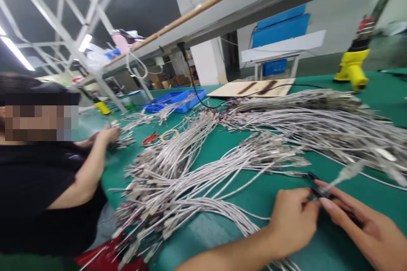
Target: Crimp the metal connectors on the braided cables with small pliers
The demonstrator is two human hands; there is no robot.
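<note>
My left hand [295, 216] is at the lower right, its fingers closed in a pinch on something hidden between them. Beside it, my right hand [365, 224] is closed around a dark slender object [352, 217] whose kind I cannot make out, blurred and partly covered by the fingers. A white cable's clear plug [351, 170] sticks up and away from between both hands. Left of my hands, a bundle of white cables [219, 205] runs under my left forearm. Another cable bundle [254, 152] lies just beyond my hands.
A large heap of white cables [318, 123] covers the green table [321, 169]. Farther back are a blue tray [190, 103], a wooden board [251, 88], orange-handled scissors [150, 139] and a yellow tool holder [352, 67]. A co-worker [41, 194] sits at the left, hands on cables.
</note>
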